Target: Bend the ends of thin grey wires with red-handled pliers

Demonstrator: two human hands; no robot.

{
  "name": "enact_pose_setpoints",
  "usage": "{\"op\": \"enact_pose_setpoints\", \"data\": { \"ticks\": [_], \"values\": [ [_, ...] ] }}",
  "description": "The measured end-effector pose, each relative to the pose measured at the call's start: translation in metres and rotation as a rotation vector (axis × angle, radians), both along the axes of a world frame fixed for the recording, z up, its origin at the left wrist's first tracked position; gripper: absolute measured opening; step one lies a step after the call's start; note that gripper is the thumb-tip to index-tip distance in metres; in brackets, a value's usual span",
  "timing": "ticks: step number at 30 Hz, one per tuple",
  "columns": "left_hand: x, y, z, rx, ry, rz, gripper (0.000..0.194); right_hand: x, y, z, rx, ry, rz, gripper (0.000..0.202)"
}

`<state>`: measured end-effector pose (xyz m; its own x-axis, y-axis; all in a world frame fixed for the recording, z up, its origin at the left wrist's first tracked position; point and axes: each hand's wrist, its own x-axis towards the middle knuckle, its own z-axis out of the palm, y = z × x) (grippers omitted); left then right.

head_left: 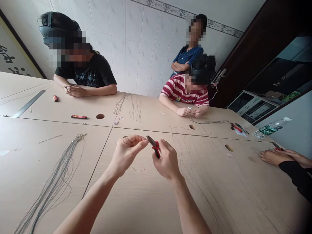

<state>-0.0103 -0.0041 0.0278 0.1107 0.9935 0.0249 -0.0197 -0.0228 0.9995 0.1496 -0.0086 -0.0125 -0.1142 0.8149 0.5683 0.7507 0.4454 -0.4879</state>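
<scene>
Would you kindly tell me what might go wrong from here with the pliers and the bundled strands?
The tips of the pliers sit right by the fingertips of the left hand, so a slip might pinch them. The bundle of strands has loose, overlapping lengths, which may tangle.

An office room, by its look — joined desks (146,201) with round holes (100,116), binders (251,109) in a dark cabinet (246,42).

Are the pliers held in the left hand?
No: the right hand grips the red-and-black pliers, while the left hand is beside their tip.
</scene>
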Motion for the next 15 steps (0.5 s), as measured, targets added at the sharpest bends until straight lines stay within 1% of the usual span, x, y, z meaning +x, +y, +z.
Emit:
{"op": "enact_pose_setpoints", "data": {
  "ticks": [2,4,6,8,12,15],
  "values": [
    [0.000,0.000,0.000,-0.001,0.008,0.021,0.026,0.000,-0.001,0.003,-0.069,0.088,0.056,0.016],
    [0.000,0.000,0.002,-0.005,0.022,0.044,0.026,0.000,-0.003,0.006,-0.174,0.259,0.134,0.017],
    [0.000,0.000,0.003,-0.013,0.038,0.051,0.027,0.002,-0.005,0.010,-0.273,0.453,0.195,0.012],
    [0.000,-0.001,0.005,-0.023,0.057,0.035,0.028,0.005,-0.007,0.014,-0.330,0.579,0.232,0.010],
    [0.001,-0.003,0.004,0.005,0.076,-0.004,0.029,0.007,-0.009,0.019,-0.374,0.626,0.315,0.016],
    [0.002,-0.004,0.001,0.040,0.086,-0.019,0.028,0.006,-0.011,0.021,-0.385,0.613,0.333,0.020]
  ]
}}
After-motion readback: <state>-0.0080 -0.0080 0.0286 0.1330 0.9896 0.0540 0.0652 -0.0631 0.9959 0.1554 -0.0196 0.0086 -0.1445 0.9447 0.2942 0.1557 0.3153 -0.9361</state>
